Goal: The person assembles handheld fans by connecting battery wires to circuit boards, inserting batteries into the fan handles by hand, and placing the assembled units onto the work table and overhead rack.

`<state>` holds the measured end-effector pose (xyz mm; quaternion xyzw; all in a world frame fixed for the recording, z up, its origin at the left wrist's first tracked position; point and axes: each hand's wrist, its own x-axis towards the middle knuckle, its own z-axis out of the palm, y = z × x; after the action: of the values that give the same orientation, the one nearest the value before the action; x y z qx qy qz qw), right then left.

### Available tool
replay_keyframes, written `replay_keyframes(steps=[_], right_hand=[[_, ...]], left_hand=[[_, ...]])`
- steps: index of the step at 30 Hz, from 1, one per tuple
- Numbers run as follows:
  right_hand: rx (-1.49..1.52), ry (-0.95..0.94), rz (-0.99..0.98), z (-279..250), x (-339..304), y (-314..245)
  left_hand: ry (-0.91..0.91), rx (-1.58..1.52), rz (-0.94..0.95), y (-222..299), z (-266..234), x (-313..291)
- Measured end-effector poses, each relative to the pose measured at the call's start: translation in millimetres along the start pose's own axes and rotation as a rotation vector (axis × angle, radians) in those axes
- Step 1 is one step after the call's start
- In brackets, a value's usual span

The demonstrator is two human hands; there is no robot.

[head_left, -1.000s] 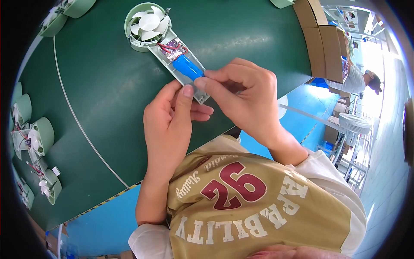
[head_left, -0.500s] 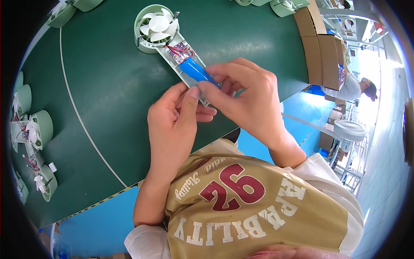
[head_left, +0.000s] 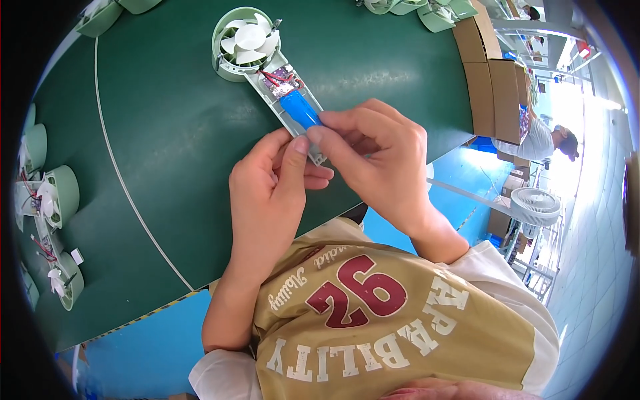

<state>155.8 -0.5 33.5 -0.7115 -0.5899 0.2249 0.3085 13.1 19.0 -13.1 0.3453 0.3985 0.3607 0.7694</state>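
A pale green handheld fan (head_left: 248,41) lies on the table with its handle running down toward me, its inside exposed. White blades fill its round head. In the handle sit a small circuit board (head_left: 280,81) with red wires and a blue cylindrical battery (head_left: 299,109). My left hand (head_left: 270,183) grips the lower end of the handle between thumb and fingers. With thumb and forefinger, my right hand (head_left: 377,153) pinches the battery's lower end, which those fingers partly cover.
The green table (head_left: 173,133) carries several partly assembled fans (head_left: 63,197) along its left edge and more fans (head_left: 437,15) at the far right. Cardboard boxes (head_left: 475,93) stand at the right edge. Beyond them are a person (head_left: 533,141) and a white standing fan (head_left: 535,205).
My right hand has shifted slightly, its thumb and forefinger drawing closer together over the battery's lower end. The left hand keeps its hold on the handle.
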Motion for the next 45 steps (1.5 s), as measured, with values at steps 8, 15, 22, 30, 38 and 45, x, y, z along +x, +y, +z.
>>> replay_keyframes(steps=[8,15,22,30,38,45], right_hand=[[0.148,-0.069,0.140,3.0,6.5,1.5],[0.174,-0.200,0.244,-4.5,11.1,6.2],[0.261,-0.159,0.092,-6.0,18.5,18.0],[0.109,-0.035,-0.216,6.6,40.4,9.1],[0.040,-0.043,-0.432,26.6,41.9,11.7],[0.144,-0.076,-0.377,28.5,38.2,12.8]], left_hand=[[-0.019,0.004,-0.019,0.1,-6.2,3.6],[-0.017,-0.003,-0.040,1.9,-7.0,4.2],[0.001,0.099,-0.059,5.8,-7.3,-2.5],[0.081,0.226,-0.155,24.5,-1.2,-11.4],[0.295,0.800,0.008,55.0,-35.0,1.4],[0.210,0.495,-0.113,59.7,-39.5,21.9]])
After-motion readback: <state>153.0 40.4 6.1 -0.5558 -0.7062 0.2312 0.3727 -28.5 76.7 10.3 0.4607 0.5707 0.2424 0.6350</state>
